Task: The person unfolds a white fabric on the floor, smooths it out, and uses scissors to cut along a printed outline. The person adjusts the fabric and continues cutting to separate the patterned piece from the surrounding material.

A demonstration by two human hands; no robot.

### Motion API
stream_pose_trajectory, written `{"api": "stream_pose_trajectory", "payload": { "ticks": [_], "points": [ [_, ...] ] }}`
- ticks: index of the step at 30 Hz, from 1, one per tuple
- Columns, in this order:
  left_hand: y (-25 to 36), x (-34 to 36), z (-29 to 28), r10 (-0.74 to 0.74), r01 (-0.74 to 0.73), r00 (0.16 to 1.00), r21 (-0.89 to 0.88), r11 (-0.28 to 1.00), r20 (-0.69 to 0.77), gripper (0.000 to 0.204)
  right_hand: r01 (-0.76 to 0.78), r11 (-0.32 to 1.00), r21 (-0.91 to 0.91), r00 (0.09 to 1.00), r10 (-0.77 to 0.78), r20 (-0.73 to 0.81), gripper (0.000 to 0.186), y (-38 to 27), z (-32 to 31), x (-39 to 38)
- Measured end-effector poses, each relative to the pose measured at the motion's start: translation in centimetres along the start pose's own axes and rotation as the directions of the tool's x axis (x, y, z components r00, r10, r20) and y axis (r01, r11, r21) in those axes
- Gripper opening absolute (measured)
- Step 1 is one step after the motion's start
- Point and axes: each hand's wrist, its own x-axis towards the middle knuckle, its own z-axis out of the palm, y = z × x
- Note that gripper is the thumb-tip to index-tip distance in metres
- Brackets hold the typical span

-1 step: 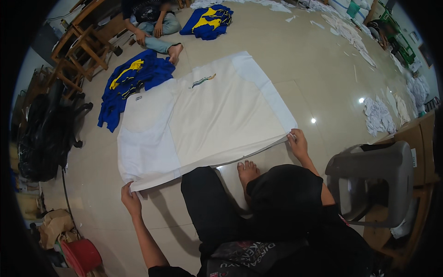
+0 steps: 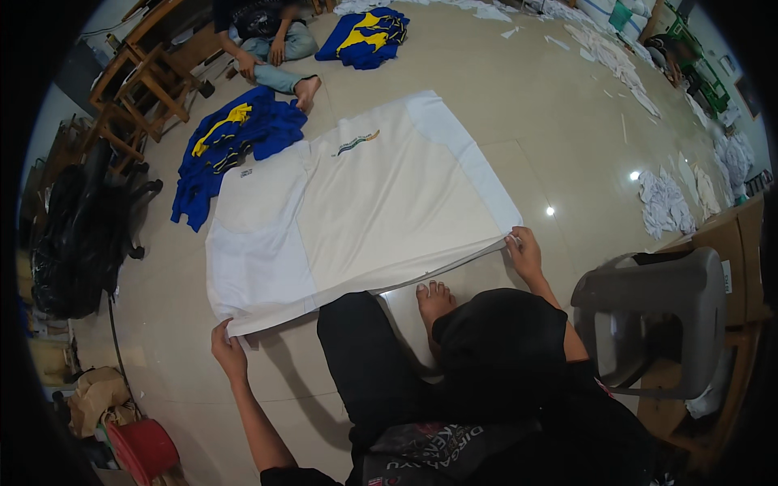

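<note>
Hands well apart: left hand (image 2: 229,348) clamped on near left corner of white-and-cream cloth (image 2: 389,215), right hand (image 2: 524,249) clamped on near right corner. Near edge drawn out between them. Cloth spread over tiled floor (image 2: 502,186) before person, small emblem toward far edge. Bare foot (image 2: 438,308) just beside near edge. Blue-and-yellow garment (image 2: 271,134) against cloth's far left side; seated person (image 2: 284,57) beyond. Second blue-and-yellow bundle (image 2: 379,55) farther off. Grey stool (image 2: 701,324) at right.

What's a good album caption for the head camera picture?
Left hand and right hand hold a pale cloth by its near corners, blue clothes beyond.
</note>
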Motion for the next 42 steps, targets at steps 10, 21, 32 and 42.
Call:
{"api": "stream_pose_trajectory", "payload": {
  "ticks": [10, 21, 32, 42],
  "points": [
    [0.2, 1.8, -2.7, 0.042, -0.042, 0.997, -0.001, 0.999, -0.06, 0.048, -0.08, 0.971, 0.227, 0.997, 0.079, 0.015, 0.02, -1.8, -3.3, -1.1],
    [1.0, 1.7, -5.8, 0.084, -0.081, 0.99, 0.032, 0.996, -0.11, 0.043, -0.061, 0.965, 0.254, 0.998, 0.058, 0.021, 0.008, -3.9, -5.6, -1.1],
    [0.4, 0.4, -7.7, 0.013, -0.028, 0.992, -0.119, 0.992, -0.122, 0.04, -0.036, 0.993, 0.112, 0.999, 0.034, 0.017, 0.005, -5.6, -6.9, -2.7],
    [0.8, -0.3, -8.3, 0.061, -0.069, 0.988, -0.05, 0.996, -0.139, 0.04, -0.034, 0.986, 0.164, 0.999, 0.031, 0.021, 0.006, -6.8, -7.3, -3.1]
  ]
}}
